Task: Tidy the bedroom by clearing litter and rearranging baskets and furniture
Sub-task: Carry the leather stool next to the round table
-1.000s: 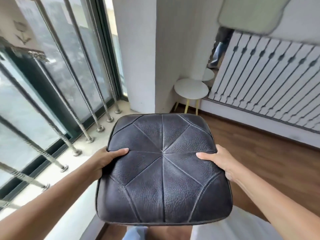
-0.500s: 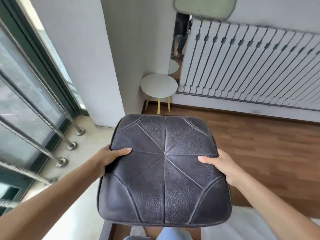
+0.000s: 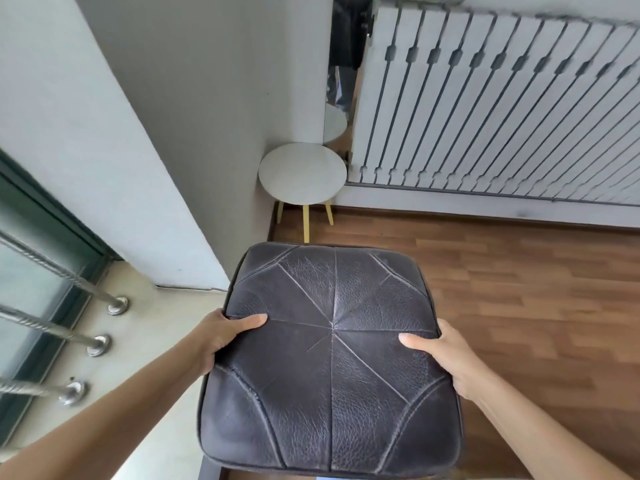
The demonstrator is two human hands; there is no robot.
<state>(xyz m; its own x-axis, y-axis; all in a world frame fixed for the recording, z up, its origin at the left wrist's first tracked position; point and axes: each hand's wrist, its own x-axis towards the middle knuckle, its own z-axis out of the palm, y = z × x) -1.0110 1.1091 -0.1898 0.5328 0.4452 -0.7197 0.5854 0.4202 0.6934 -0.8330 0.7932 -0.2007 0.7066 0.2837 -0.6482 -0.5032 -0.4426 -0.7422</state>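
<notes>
A square dark grey leather seat cushion with stitched panels radiating from its centre (image 3: 332,355) sits low in the middle of the view, held between both hands. The left hand (image 3: 225,336) grips its left edge with the thumb laid across the top. The right hand (image 3: 446,358) grips the right edge the same way, thumb on the leather. The other fingers of both hands wrap out of sight under the sides. What lies beneath the cushion is hidden.

Past the cushion's far edge, in the corner, stands a small round white stool with yellow wooden legs (image 3: 302,173), on the brown wooden plank floor (image 3: 519,289). Just right of the stool, a white slatted panel (image 3: 485,109) runs along the wall. A white wall column (image 3: 138,133) rises on the left. Beside it, twisted metal railing bars (image 3: 52,329) end in round feet on a pale ledge (image 3: 145,344) in front of a window.
</notes>
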